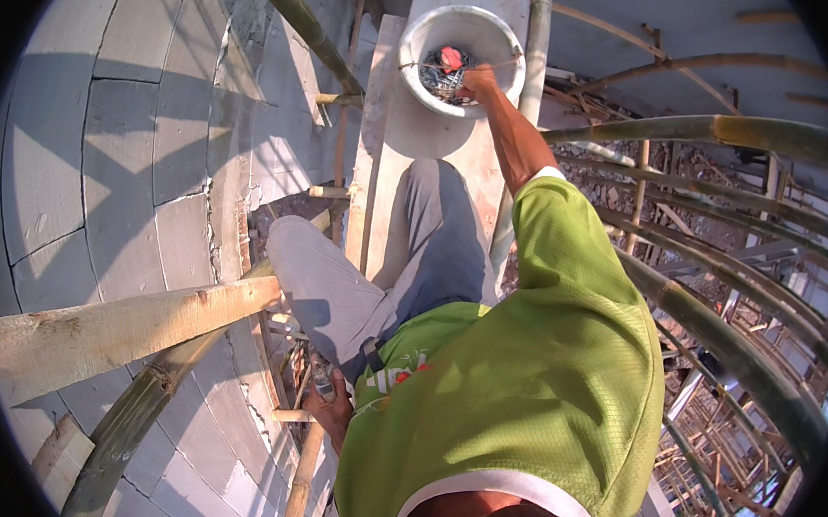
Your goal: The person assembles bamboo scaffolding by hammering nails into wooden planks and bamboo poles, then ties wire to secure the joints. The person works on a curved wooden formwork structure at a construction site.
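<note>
Bamboo scaffold (742,352), round metal basin (420,45)

Bright and sunlit, with hard shadows across the grey wall (144,180), sharp centrally, bent and black-vignetted at the rim.

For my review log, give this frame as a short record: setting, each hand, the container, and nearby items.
setting: person sits on a plank of bamboo scaffolding beside a grey block wall
right hand: stretched forward into a white bucket, on the contents; grip not clear
bucket contents: dark metal pieces and a red item
left hand: low by the hip, wrapped around a small metal object
nearby: wooden beam, bamboo poles
</note>
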Motion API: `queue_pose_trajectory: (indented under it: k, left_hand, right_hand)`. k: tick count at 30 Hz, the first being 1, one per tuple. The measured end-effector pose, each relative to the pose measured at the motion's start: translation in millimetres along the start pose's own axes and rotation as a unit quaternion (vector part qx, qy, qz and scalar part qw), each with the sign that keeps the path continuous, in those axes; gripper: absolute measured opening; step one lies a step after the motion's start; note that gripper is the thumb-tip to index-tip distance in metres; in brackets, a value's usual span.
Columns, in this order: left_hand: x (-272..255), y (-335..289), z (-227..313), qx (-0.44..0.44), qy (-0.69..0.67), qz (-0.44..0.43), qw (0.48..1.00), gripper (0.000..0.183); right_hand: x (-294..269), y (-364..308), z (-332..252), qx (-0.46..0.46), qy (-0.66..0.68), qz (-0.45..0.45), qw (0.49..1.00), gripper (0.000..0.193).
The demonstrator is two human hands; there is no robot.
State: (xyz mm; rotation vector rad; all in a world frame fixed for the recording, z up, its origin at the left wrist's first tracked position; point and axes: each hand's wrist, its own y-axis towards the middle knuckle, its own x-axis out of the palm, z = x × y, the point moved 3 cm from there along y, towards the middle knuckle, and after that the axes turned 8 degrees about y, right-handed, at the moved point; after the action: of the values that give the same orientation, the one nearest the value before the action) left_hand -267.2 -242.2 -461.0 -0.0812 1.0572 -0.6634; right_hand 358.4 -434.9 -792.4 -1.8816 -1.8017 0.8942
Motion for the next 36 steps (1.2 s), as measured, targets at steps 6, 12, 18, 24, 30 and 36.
queue_pose_trajectory:
  k: [6,12,18,24,30,36]
  left_hand:
    - [8.9,0.6,8.0,0.05,0.011,0.048,0.998,0.021]
    - [11.4,0.4,5.0,0.089,0.068,0.034,0.993,0.021]
    - [11.4,12.7,25.8,0.08,-0.011,-0.033,0.996,0.024]
    - [-8.0,56.8,21.0,0.153,-0.125,-0.085,0.977,0.032]
    - [-9.9,81.9,59.8,0.187,-0.219,-0.114,0.951,0.025]
    - [4.7,61.4,136.3,0.366,-0.184,-0.226,0.884,0.044]
  right_hand:
    - [13.7,-17.9,-5.1,-0.021,-0.169,0.044,0.984,0.017]
    - [3.9,1.9,1.0,0.031,-0.133,-0.014,0.99,0.015]
    - [-16.9,-59.1,-32.3,0.018,0.021,-0.153,0.988,0.013]
    - [-51.3,-149.0,-41.8,-0.029,0.044,-0.222,0.974,0.013]
    - [-58.2,-252.7,-15.5,-0.082,0.126,-0.298,0.943,0.014]
    - [-36.9,-465.6,-43.2,-0.237,-0.231,-0.36,0.872,0.016]
